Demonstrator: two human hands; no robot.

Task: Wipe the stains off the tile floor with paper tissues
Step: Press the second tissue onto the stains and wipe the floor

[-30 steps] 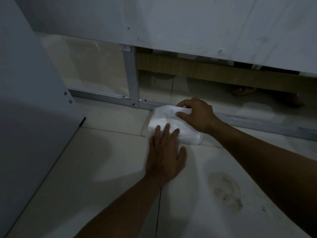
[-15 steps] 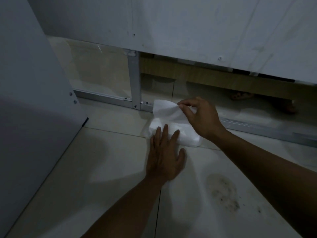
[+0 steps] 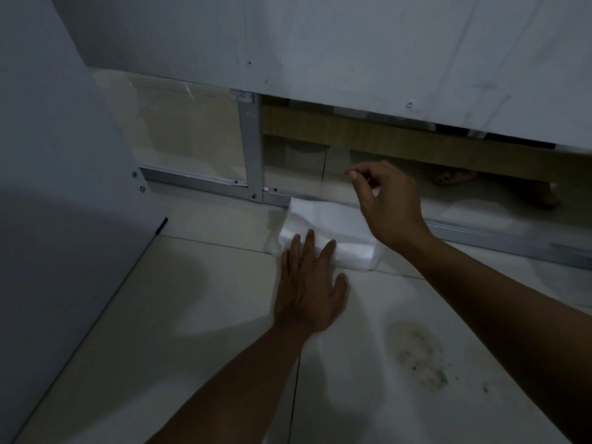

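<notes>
A: Left hand (image 3: pixel 307 293) flat, fingers spread, pinning white soft tissue pack (image 3: pixel 323 233) against metal floor rail (image 3: pixel 499 233); why?

B: Steadying it; right hand (image 3: pixel 389 203) raised, fingertips pinched, seemingly empty; dark smudged stain (image 3: pixel 416 354) on pale tile floor (image 3: pixel 198 315) untouched.

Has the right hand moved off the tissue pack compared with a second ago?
Yes. The right hand has lifted up and away from the tissue pack, now raised in front of the metal floor rail, fingers pinched; the left hand stays pressing the pack.

Grey panel (image 3: pixel 48 219) at left, metal frame (image 3: pixel 254 149) w/ glass behind, wood board (image 3: pixel 400 145) beyond.
</notes>
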